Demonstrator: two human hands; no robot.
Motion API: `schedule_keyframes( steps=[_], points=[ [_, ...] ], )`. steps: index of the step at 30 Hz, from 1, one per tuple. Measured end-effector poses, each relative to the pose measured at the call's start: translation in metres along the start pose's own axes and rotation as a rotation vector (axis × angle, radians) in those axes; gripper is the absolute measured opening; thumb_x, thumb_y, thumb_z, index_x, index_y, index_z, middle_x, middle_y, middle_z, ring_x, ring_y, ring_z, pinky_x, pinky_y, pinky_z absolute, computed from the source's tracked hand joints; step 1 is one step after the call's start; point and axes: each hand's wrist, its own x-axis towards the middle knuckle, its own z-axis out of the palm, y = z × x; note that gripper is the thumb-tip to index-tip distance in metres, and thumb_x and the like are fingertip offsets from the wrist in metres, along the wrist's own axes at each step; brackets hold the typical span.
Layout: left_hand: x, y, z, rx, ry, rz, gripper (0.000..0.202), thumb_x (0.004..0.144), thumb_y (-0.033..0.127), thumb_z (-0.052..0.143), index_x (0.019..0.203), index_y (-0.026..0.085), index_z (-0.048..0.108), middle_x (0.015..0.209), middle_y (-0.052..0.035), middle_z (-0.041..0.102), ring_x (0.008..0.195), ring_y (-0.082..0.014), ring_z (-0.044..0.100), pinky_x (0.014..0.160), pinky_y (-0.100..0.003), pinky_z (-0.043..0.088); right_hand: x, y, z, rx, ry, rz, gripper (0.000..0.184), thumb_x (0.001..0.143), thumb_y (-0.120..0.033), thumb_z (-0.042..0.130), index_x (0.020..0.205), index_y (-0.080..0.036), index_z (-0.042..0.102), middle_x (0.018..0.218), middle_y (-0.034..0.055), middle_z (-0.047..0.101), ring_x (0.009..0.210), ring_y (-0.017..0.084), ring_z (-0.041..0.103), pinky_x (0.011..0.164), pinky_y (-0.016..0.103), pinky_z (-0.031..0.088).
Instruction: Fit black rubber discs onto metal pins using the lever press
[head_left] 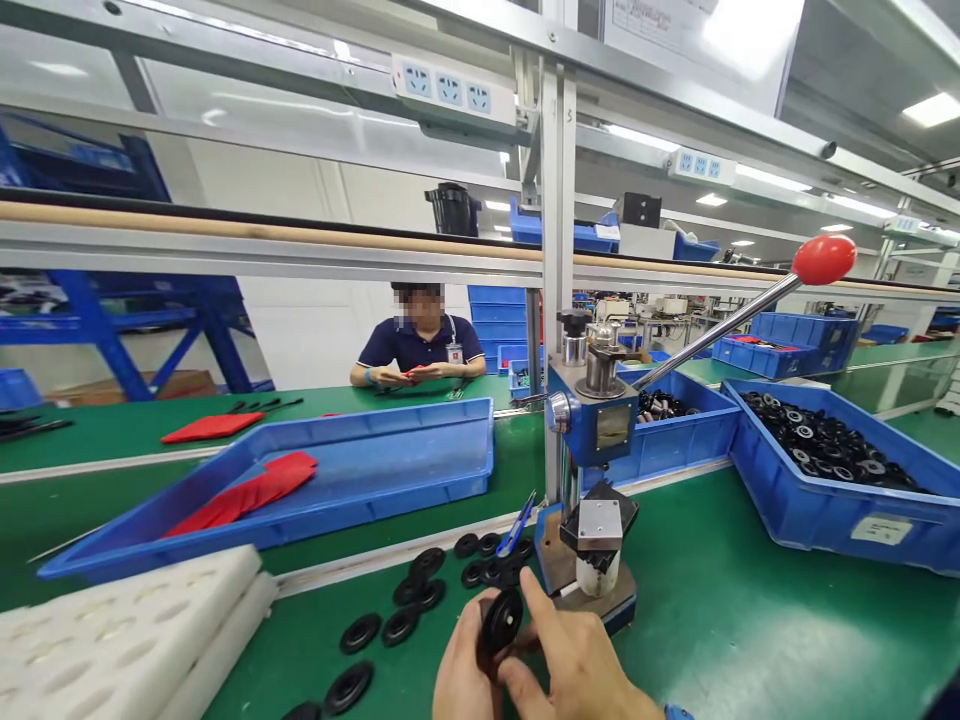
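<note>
Both my hands meet at the bottom centre around a small black round wheel-like part [501, 624]. My left hand [459, 672] grips it from the left with curled fingers. My right hand [577, 665] pinches it from the right, index finger stretched toward the press. Just beyond stands a blue hand press [596, 425] with a white cylindrical tip [597, 573] and a long lever ending in a red knob [823, 259]. Several loose black round parts [420, 595] lie on the green table to the left.
A shallow blue tray [390, 465] with red cloth [251, 492] lies on the left, a white foam holder [127, 630] in front of it. Blue bins [840, 500] of black parts stand on the right. Blue snips [517, 525] rest by the press. A person sits across the table [420, 350].
</note>
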Motion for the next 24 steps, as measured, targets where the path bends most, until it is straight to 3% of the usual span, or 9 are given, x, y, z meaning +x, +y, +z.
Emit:
schedule_keyframes(
  steps=[2,5,6,9,10,13,14,18,24],
  points=[
    [0.0,-0.001,0.0,0.005,-0.022,-0.006,0.031,0.07,0.038,0.078,0.092,0.016,0.073,0.082,-0.0005,0.074,0.061,-0.0142,0.062,0.047,-0.022,0.046,-0.001,0.001,0.001,0.006,0.042,0.023,0.068,0.098,-0.032,0.044,0.16,-0.015,0.019,0.092,0.0093,0.076,0.073,0.025,0.075,0.068,0.035,0.064],
    [-0.002,0.0,0.002,0.009,0.004,-0.013,0.024,0.073,0.032,0.075,0.091,0.016,0.073,0.084,-0.0013,0.074,0.063,-0.0142,0.063,0.047,-0.021,0.046,-0.002,0.001,0.001,-0.037,0.056,0.052,0.071,0.095,-0.035,0.048,0.158,-0.014,0.024,0.129,0.0195,0.067,0.11,0.033,0.07,0.088,0.043,0.062],
    [-0.003,0.0,0.003,0.005,0.02,-0.012,0.022,0.074,0.031,0.075,0.09,0.015,0.073,0.085,-0.0021,0.075,0.066,-0.0149,0.064,0.05,-0.021,0.048,-0.002,0.001,0.001,-0.021,0.029,0.063,0.073,0.094,-0.036,0.051,0.158,-0.013,0.023,0.126,0.0189,0.069,0.108,0.033,0.072,0.088,0.043,0.062],
    [-0.009,0.001,0.005,-0.009,-0.003,0.008,0.025,0.073,0.032,0.078,0.09,0.015,0.073,0.08,-0.0013,0.073,0.061,-0.0133,0.061,0.048,-0.021,0.045,-0.001,-0.002,-0.003,0.089,-0.014,0.095,0.071,0.095,-0.032,0.051,0.158,-0.013,0.024,0.083,0.0055,0.076,0.066,0.023,0.074,0.07,0.034,0.064],
    [-0.011,0.001,0.006,-0.014,-0.018,0.019,0.028,0.071,0.035,0.08,0.09,0.015,0.073,0.077,-0.0002,0.072,0.057,-0.012,0.058,0.045,-0.021,0.042,-0.001,-0.003,-0.005,0.108,-0.007,0.107,0.069,0.095,-0.03,0.049,0.157,-0.013,0.025,0.084,0.0056,0.076,0.068,0.023,0.074,0.071,0.034,0.064],
    [-0.016,0.0,0.009,-0.024,-0.031,0.043,0.04,0.065,0.041,0.086,0.089,0.012,0.072,0.076,-0.0006,0.071,0.059,-0.0114,0.058,0.049,-0.021,0.044,-0.001,-0.005,-0.01,0.11,-0.024,0.084,0.066,0.095,-0.027,0.049,0.156,-0.013,0.029,0.126,0.0182,0.068,0.112,0.029,0.069,0.093,0.043,0.059],
    [-0.017,-0.001,0.01,-0.034,-0.028,0.041,0.043,0.064,0.043,0.087,0.088,0.012,0.072,0.076,-0.0011,0.07,0.061,-0.0119,0.059,0.052,-0.021,0.046,-0.001,-0.005,-0.011,0.128,-0.042,0.08,0.066,0.096,-0.026,0.05,0.156,-0.012,0.028,0.126,0.0183,0.067,0.113,0.029,0.068,0.094,0.043,0.059],
    [-0.017,-0.001,0.011,-0.137,-0.086,-0.016,0.042,0.064,0.045,0.088,0.081,0.014,0.065,0.061,0.0052,0.059,0.047,-0.0072,0.046,0.042,-0.019,0.034,-0.002,-0.001,-0.011,0.154,0.002,0.137,0.056,0.099,-0.02,0.047,0.153,-0.014,0.034,0.08,0.0029,0.068,0.071,0.019,0.068,0.068,0.032,0.059],
    [-0.018,-0.001,0.012,-0.254,-0.032,-0.148,0.023,0.082,0.028,0.074,0.072,0.016,0.057,0.059,0.0032,0.059,0.048,-0.0093,0.053,0.045,-0.019,0.04,0.001,-0.006,-0.013,0.117,-0.009,0.029,0.028,0.1,-0.018,0.05,0.127,-0.016,0.054,0.085,0.0056,0.066,0.075,0.019,0.062,0.066,0.033,0.054]
  ],
)
